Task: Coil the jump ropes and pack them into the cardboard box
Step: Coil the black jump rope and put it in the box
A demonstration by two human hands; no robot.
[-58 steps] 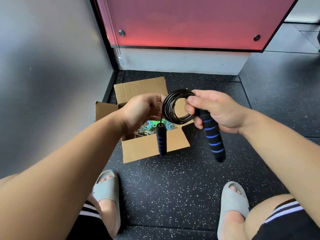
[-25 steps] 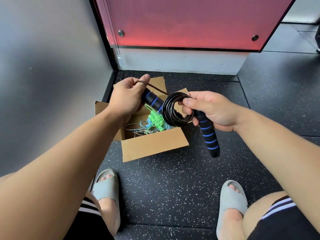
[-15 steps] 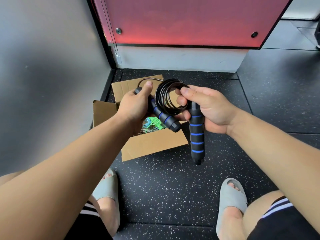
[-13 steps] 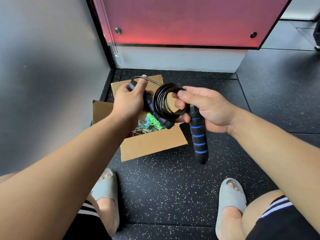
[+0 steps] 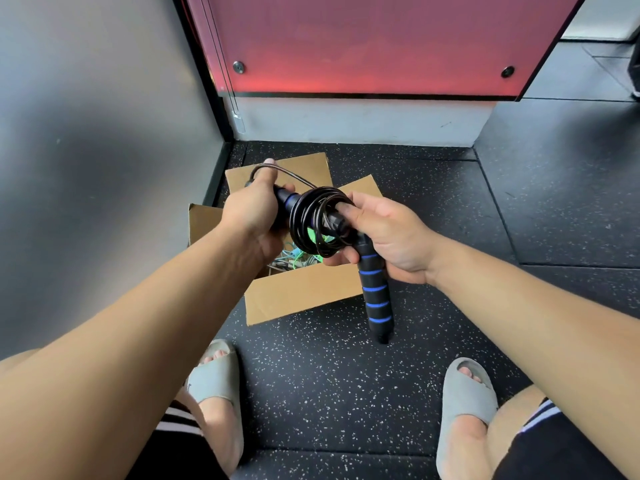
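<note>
Jump rope of black cord wound into loops (image 5: pixel 317 220), being held in the air above open brown cardboard box (image 5: pixel 298 294), touching neither box nor speckled black rubber floor (image 5: pixel 329 375). Left hand (image 5: pixel 252 213) curling round one blue-banded black foam handle (image 5: pixel 285 200), poking it into the coil. Right hand (image 5: pixel 388 233) gripping second handle (image 5: pixel 375 299), pointing downward, and pinching the loops between thumb and fingers. Tangled green and pale ropes (image 5: pixel 298 261) lying inside box.
</note>
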